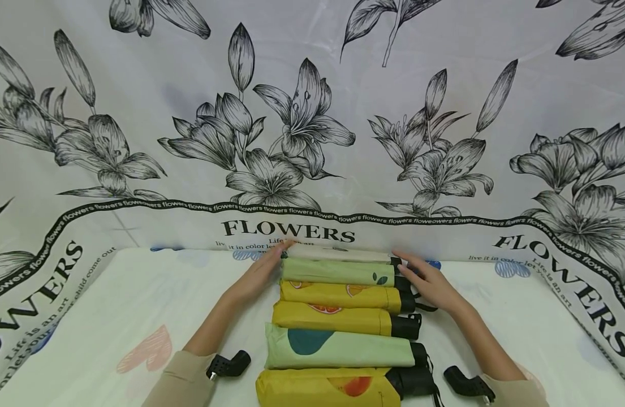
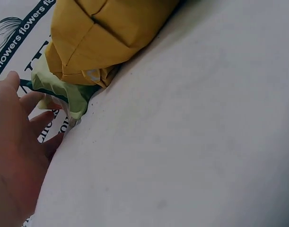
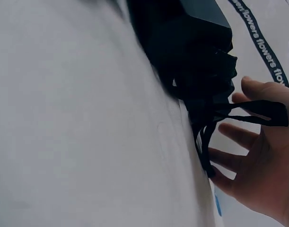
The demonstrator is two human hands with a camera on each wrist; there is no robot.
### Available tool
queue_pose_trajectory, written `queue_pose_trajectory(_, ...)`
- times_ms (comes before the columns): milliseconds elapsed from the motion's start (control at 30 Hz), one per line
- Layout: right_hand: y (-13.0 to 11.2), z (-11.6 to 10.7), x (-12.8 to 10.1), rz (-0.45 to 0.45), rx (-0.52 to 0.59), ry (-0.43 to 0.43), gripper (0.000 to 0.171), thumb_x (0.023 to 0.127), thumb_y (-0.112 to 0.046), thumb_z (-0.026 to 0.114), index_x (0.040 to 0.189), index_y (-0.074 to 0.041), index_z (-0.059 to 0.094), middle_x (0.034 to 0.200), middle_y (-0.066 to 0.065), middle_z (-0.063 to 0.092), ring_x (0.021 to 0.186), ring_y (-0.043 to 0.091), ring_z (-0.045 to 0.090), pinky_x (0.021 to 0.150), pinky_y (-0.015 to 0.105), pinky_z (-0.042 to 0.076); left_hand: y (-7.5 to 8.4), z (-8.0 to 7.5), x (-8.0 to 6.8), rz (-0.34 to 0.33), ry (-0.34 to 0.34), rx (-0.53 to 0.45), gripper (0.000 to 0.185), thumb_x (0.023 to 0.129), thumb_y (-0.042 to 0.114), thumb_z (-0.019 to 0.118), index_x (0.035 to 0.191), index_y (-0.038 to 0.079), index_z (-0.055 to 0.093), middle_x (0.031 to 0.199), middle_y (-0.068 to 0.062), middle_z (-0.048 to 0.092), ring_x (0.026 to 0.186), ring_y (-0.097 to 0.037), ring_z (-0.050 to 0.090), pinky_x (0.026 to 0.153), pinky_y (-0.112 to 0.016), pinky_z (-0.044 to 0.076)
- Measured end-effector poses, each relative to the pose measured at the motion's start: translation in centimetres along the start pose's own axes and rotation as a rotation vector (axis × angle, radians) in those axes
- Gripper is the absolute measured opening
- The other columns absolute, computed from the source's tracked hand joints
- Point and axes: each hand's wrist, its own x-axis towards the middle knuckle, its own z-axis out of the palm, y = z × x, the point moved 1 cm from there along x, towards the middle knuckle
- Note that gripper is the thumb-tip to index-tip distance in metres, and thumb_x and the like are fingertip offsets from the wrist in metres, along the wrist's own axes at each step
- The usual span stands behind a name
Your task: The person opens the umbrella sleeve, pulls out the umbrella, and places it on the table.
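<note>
Several folded umbrellas lie crosswise in a row, handles to the right. Farthest back is a cream umbrella, with a light green umbrella just in front. At their left ends my left hand has its fingers extended, fingertips right at the cream one's end. Over on the handle side, my right hand reaches with loosely straight fingers to the black handles of the back pair. In the right wrist view a black strap loop crosses in front of this hand.
Nearer me lie two yellow umbrellas with orange slices, a pale green umbrella and a yellow umbrella, partly cut off by the frame. A flower-printed cloth rises behind the white table surface.
</note>
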Motion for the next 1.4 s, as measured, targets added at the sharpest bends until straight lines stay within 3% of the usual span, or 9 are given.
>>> queue_pose_trajectory(100,0.1,0.1,0.1,-0.002,0.029,-0.019,0.048,0.115,-0.023,0.046,0.159,-0.003,0.045,0.161,0.028,0.043,0.143,0.054,0.043,0.111,0.072,0.04,-0.1,-0.1,0.1,0.003,-0.011,-0.021,0.056,0.118,0.038,0.018,0.166,0.013,0.033,0.174,-0.009,0.028,0.163,-0.031,0.015,0.131,-0.055,0.006)
queue_pose_trajectory(300,0.3,0.1,0.4,0.021,0.065,-0.037,0.048,0.115,-0.021,0.045,0.159,-0.002,0.044,0.161,0.029,0.043,0.146,0.054,0.039,0.111,0.073,0.039,-0.1,-0.3,0.2,-0.002,-0.042,-0.093,0.056,0.118,0.037,0.015,0.167,0.016,0.034,0.172,-0.005,0.032,0.162,-0.026,0.018,0.132,-0.049,0.009)
queue_pose_trajectory(600,1.0,0.1,0.6,0.042,0.135,-0.057,0.05,0.115,-0.019,0.044,0.161,0.001,0.038,0.162,0.031,0.039,0.148,0.055,0.036,0.113,0.071,0.038,0.1,-0.5,0.2,-0.019,-0.032,-0.116,0.055,0.118,0.037,0.016,0.165,0.017,0.039,0.168,-0.005,0.04,0.16,-0.027,0.025,0.132,-0.05,0.011)
queue_pose_trajectory(800,1.3,0.4,0.5,0.037,0.073,0.007,0.047,0.113,-0.014,0.049,0.155,0.005,0.045,0.151,0.034,0.052,0.136,0.053,0.053,0.106,0.061,0.051,-0.1,-0.6,0.2,-0.07,0.056,-0.012,0.056,0.118,0.035,0.018,0.164,0.011,0.039,0.169,-0.012,0.038,0.16,-0.035,0.025,0.131,-0.053,0.01)
queue_pose_trajectory(967,1.6,0.2,0.3,0.058,0.053,0.045,0.044,0.112,-0.013,0.052,0.153,0.003,0.051,0.141,0.031,0.061,0.127,0.048,0.061,0.098,0.036,0.058,-0.3,-0.2,0.5,-0.115,0.132,0.02,0.054,0.118,0.038,0.028,0.159,0.009,0.047,0.161,-0.015,0.049,0.153,-0.038,0.038,0.129,-0.055,0.021)
queue_pose_trajectory(1033,1.6,0.1,0.3,0.052,0.057,0.048,0.043,0.112,-0.013,0.052,0.152,0.003,0.051,0.14,0.03,0.062,0.127,0.048,0.062,0.096,0.032,0.057,-0.4,-0.1,0.7,-0.12,0.155,0.007,0.052,0.117,0.036,0.032,0.157,0.007,0.049,0.159,-0.016,0.051,0.153,-0.038,0.039,0.128,-0.054,0.024)
queue_pose_trajectory(1267,1.8,0.0,0.5,0.062,0.081,-0.004,0.046,0.113,-0.02,0.051,0.155,0.0,0.049,0.147,0.03,0.057,0.131,0.049,0.057,0.102,0.055,0.053,-0.7,0.1,1.6,-0.12,0.253,-0.035,0.039,0.113,0.014,0.048,0.146,-0.003,0.058,0.155,-0.019,0.054,0.149,-0.039,0.045,0.121,-0.051,0.039)
queue_pose_trajectory(1400,1.8,0.0,0.7,0.078,0.072,-0.015,0.047,0.112,-0.023,0.053,0.154,-0.002,0.05,0.146,0.028,0.059,0.129,0.047,0.059,0.101,0.055,0.052,-1.1,0.0,2.1,-0.125,0.29,-0.045,0.035,0.109,0.009,0.057,0.141,-0.002,0.063,0.15,-0.019,0.059,0.145,-0.037,0.049,0.115,-0.048,0.047)
